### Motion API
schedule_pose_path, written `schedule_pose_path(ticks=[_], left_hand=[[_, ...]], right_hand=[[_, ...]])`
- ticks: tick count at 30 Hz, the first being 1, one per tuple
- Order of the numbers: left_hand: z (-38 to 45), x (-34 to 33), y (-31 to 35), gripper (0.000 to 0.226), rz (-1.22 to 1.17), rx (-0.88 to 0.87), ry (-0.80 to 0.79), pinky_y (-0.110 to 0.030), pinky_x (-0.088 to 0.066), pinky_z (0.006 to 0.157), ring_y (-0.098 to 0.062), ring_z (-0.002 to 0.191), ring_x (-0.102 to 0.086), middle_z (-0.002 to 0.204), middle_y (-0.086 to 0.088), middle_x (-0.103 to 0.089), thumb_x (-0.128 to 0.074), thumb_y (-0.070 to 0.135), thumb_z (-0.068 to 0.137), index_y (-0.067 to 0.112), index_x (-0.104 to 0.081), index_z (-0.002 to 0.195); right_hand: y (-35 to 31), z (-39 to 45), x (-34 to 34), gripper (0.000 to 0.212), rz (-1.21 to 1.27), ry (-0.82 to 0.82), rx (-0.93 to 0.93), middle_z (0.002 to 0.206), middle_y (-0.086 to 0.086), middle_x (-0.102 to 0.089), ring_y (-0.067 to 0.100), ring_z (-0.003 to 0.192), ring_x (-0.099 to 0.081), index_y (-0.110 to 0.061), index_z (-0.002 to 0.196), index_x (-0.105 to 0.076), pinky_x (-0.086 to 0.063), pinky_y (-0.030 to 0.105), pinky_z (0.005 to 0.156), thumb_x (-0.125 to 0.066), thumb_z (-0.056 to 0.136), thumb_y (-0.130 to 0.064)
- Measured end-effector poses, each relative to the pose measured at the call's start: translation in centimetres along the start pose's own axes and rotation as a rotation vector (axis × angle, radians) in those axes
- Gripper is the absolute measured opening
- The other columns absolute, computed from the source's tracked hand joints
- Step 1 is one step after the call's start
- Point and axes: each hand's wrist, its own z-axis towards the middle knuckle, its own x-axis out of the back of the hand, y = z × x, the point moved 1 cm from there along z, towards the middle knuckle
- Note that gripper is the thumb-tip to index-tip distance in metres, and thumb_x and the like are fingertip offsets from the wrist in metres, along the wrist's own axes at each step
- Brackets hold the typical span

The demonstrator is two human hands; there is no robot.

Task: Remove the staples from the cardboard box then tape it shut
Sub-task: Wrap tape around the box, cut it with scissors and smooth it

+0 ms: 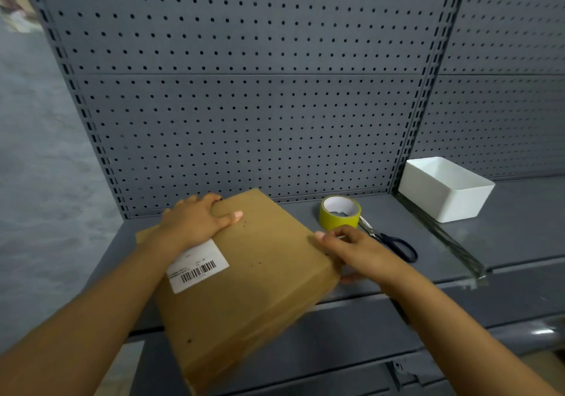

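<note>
head view: two hands (pixel 195 218) (pixel 354 247) grip one cardboard box (pixel 260 273).

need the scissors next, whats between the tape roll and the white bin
Only bare grey shelf in the head view. The scissors lie in front of the tape roll, not toward the white bin.

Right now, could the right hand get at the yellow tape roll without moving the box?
Probably yes: the right hand grips the box edge just before the tape roll, with nothing between them.
</note>
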Motion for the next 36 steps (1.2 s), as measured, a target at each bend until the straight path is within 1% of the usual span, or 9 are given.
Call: schedule_pose_path(ticks=[3,10,13,16,20,24,30,34,36], left_hand=[[0.2,0.3,-0.8,0.1,-0.153,0.091,-0.1,-0.043,-0.046,0.094,-0.025,0.105,-0.059,0.119,-0.005,-0.062,-0.035,0.092,0.064,0.018,-0.054,0.128],[-1.3,3.1,-1.6,0.059,-0.487,0.097,-0.024,-0.03,-0.043,0.061,-0.017,0.077,-0.061,0.088,-0.002,-0.064,-0.055,0.074,0.074,0.017,-0.057,0.089],[-2.1,3.3,-1.8,0.052,-0.617,0.056,0.001,-0.028,-0.047,0.062,-0.018,0.079,-0.067,0.089,-0.001,-0.069,-0.057,0.071,0.075,0.022,-0.059,0.091],[-2.6,2.6,-2.2,0.066,-0.714,0.053,0.113,-0.038,-0.053,0.078,-0.021,0.088,-0.065,0.101,-0.002,-0.065,-0.057,0.072,0.074,0.017,-0.055,0.11],[-3.4,2.5,-3.2,0.067,-0.736,0.095,0.152,-0.033,-0.048,0.066,-0.018,0.086,-0.061,0.099,0.001,-0.06,-0.054,0.072,0.077,0.017,-0.047,0.114],[-4.0,3.1,-4.1,0.075,-0.792,0.107,0.163,-0.032,-0.044,0.066,-0.013,0.081,-0.057,0.095,0.006,-0.053,-0.052,0.074,0.076,0.021,-0.032,0.125],[-3.8,3.6,-6.0,0.099,-0.497,0.199,0.059,-0.035,-0.046,0.081,-0.027,0.103,-0.058,0.121,-0.008,-0.055,-0.045,0.081,0.072,0.013,-0.024,0.141],[-3.5,2.3,-6.4,0.122,-0.393,0.289,0.067,-0.041,-0.049,0.091,-0.032,0.109,-0.057,0.126,-0.016,-0.055,-0.039,0.094,0.058,0.003,-0.032,0.139],[-3.5,1.5,-5.9,0.121,-0.295,0.279,0.106,-0.049,-0.042,0.101,-0.036,0.125,-0.046,0.142,-0.018,-0.041,-0.036,0.093,0.06,0.012,-0.016,0.147]], right_hand=[[0.7,-0.9,-1.4,0.065,-0.044,0.067,-0.008,0.119,-0.001,-0.056,0.015,0.104,-0.058,-0.022,0.124,-0.05,-0.05,0.031,0.087,-0.067,0.075,-0.062],[-2.4,-1.2,-1.4,0.044,0.135,0.486,0.298,0.098,-0.01,-0.059,0.007,0.087,-0.057,-0.021,0.109,-0.055,-0.042,0.015,0.067,-0.076,0.077,-0.042],[-4.0,-0.6,-1.5,0.035,0.226,0.573,0.389,0.091,-0.013,-0.058,0.004,0.082,-0.056,-0.02,0.103,-0.055,-0.044,0.015,0.064,-0.074,0.08,-0.039],[-4.9,0.8,-1.7,0.039,0.304,0.619,0.394,0.106,-0.005,-0.06,0.012,0.096,-0.058,-0.022,0.108,-0.06,-0.051,0.028,0.081,-0.074,0.079,-0.042],[-5.8,2.1,-1.8,0.081,0.359,0.401,0.353,0.135,-0.006,-0.048,0.02,0.118,-0.055,-0.04,0.131,-0.051,-0.049,0.046,0.098,-0.074,0.058,-0.067],[-6.5,2.4,-3.0,0.125,0.245,0.24,0.38,0.15,-0.008,-0.032,0.017,0.132,-0.042,-0.037,0.151,-0.012,-0.041,0.044,0.107,-0.084,0.051,-0.057],[-6.0,3.2,-4.6,0.064,0.272,0.152,0.317,0.121,-0.003,-0.059,0.006,0.097,-0.061,-0.021,0.126,-0.047,-0.051,0.024,0.08,-0.081,0.073,-0.035],[-5.1,4.9,-6.2,0.053,0.275,0.048,0.262,0.116,-0.004,-0.063,0.014,0.101,-0.064,-0.024,0.124,-0.056,-0.053,0.027,0.082,-0.076,0.078,-0.04],[-4.8,6.0,-6.7,0.053,0.238,0.019,0.239,0.121,-0.001,-0.063,0.017,0.105,-0.063,-0.022,0.129,-0.054,-0.053,0.032,0.088,-0.07,0.083,-0.044]])
